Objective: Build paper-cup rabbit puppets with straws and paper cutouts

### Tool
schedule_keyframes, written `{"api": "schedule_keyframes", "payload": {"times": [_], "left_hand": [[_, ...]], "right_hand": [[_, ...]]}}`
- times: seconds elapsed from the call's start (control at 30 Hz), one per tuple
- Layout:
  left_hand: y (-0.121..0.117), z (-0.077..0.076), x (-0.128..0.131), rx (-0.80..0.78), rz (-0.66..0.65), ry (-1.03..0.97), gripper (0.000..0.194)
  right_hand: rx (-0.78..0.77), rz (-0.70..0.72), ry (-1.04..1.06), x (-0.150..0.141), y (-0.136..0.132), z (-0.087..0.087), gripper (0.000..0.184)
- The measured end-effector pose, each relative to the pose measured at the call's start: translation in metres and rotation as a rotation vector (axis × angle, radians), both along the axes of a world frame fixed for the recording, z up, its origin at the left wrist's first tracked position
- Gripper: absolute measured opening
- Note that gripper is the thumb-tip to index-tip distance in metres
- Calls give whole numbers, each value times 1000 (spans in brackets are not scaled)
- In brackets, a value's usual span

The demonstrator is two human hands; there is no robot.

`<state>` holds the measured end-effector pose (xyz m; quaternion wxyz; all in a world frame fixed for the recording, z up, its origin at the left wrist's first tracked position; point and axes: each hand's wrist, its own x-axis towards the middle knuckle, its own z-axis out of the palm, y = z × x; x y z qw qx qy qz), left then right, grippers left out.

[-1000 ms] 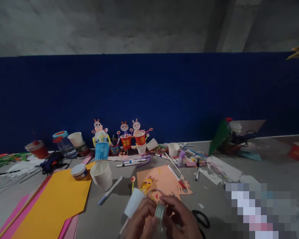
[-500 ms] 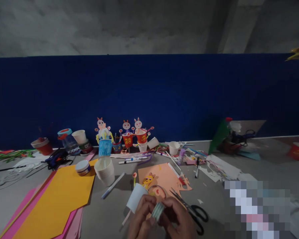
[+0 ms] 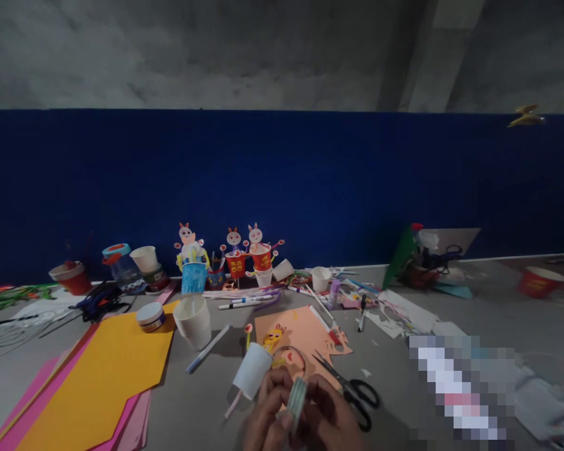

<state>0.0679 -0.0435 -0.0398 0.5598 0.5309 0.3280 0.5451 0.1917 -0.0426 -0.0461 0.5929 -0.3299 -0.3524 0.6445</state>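
Observation:
Both my hands are at the bottom edge, together around a small roll of tape (image 3: 297, 396). My left hand (image 3: 267, 413) pinches the roll from the left. My right hand (image 3: 331, 418) curls round it from the right, fingers closed. Just beyond the hands lies a white paper cup (image 3: 252, 369) on its side, with a stick under it. Behind it lies a peach paper sheet (image 3: 305, 335) with a yellow animal cut-out. Black-handled scissors (image 3: 352, 389) lie right of my hands.
Orange and pink paper sheets (image 3: 98, 382) spread at the left. A stack of white cups (image 3: 192, 321) and a small jar (image 3: 150, 316) stand beside them. Decorated cup figures (image 3: 244, 254), markers and scraps line the back, against a blue wall.
The view has shifted slightly, so the things on the table sit a little further left in the frame. My hands stay on the tape roll, now lower in view. The scissors show fully.

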Motion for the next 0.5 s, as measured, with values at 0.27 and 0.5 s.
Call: {"api": "schedule_keyframes", "payload": {"times": [0.27, 0.5], "left_hand": [[6, -1, 8, -32, 11, -34, 41], [23, -15, 6, -64, 10, -38, 44]], "right_hand": [[-86, -22, 119, -3, 1, -4, 47], [31, -57, 81, -5, 6, -8, 43]]}}
